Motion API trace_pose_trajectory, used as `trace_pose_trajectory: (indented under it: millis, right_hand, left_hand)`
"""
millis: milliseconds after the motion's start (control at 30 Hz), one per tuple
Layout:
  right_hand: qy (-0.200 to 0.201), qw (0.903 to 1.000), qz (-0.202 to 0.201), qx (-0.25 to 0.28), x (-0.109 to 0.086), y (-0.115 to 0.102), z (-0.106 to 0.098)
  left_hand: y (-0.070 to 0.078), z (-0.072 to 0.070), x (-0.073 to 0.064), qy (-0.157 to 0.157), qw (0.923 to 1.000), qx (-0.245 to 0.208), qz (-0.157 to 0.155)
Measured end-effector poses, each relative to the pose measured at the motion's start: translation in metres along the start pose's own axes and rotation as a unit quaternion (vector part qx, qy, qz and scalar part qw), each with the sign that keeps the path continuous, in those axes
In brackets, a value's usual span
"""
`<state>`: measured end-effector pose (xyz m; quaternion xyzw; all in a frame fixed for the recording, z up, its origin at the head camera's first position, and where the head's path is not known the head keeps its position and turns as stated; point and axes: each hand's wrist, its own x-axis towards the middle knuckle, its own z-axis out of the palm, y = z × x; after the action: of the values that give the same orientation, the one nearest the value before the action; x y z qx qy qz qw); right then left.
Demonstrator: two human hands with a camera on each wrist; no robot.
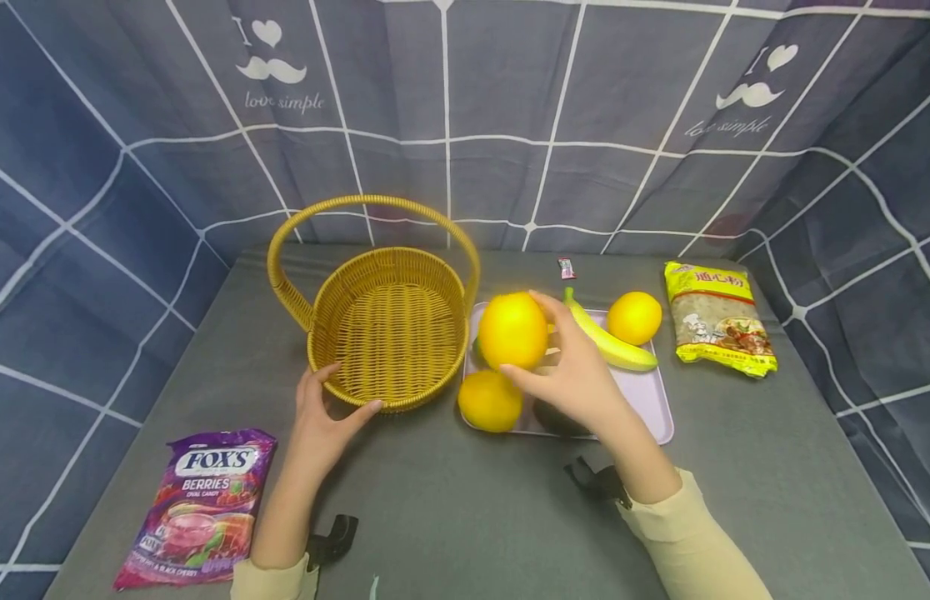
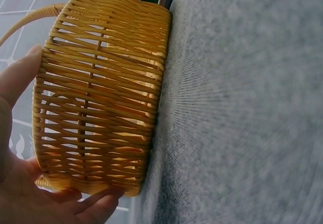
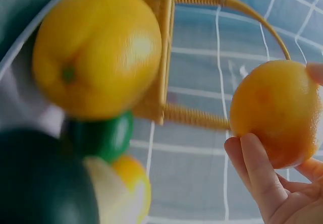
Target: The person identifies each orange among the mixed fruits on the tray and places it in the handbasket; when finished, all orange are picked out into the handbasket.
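My left hand [image 1: 318,429] holds the near left side of a yellow woven basket [image 1: 393,333] with a tall handle, its thumb and fingers spread along the rim and wall. Nothing lies inside the basket. An orange [image 1: 512,331] is in my right hand [image 1: 581,375], gripped between thumb and fingers and raised above the left part of a lilac tray [image 1: 645,400]. On that tray lie a second orange [image 1: 491,402], a banana [image 1: 615,343], another orange [image 1: 634,317] and a dark green fruit [image 1: 558,418], partly hidden by the hand. A smaller green item [image 3: 103,135] shows in the right wrist view.
A purple bag of berry candy [image 1: 202,508] lies at the front left of the grey table. To the right of the tray is a yellow food packet [image 1: 720,318]. One small wrapped candy [image 1: 566,267] sits behind the tray. Tile-patterned cloth [image 1: 502,183] surrounds the table.
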<state>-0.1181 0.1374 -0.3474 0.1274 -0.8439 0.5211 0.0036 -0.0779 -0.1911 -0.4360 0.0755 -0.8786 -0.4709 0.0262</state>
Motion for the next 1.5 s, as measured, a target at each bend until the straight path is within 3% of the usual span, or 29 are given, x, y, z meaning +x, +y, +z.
trace_pose_trajectory:
  millis: [567, 867, 1167, 1500]
  right_hand:
    - [-0.069, 0.9890, -0.087, -0.097, 0.053, -0.016, 0.083]
    - [-0.098, 0.9816, -0.078, -0.145, 0.077, -0.010, 0.114]
    - [-0.120, 0.9740, -0.063, -0.181, 0.081, 0.000, 0.134]
    - [-0.160, 0.9582, -0.062, -0.229, 0.080, 0.001, 0.138]
  left_hand:
    - [-0.003, 0.003, 0.003, 0.006, 0.9999, -0.001, 0.010]
    - [-0.002, 0.003, 0.003, 0.007, 1.0000, 0.003, 0.005]
    - [-0.003, 0.004, 0.002, 0.010, 0.9999, -0.001, 0.012]
    - [-0.003, 0.004, 0.001, 0.006, 0.9999, -0.008, 0.002]
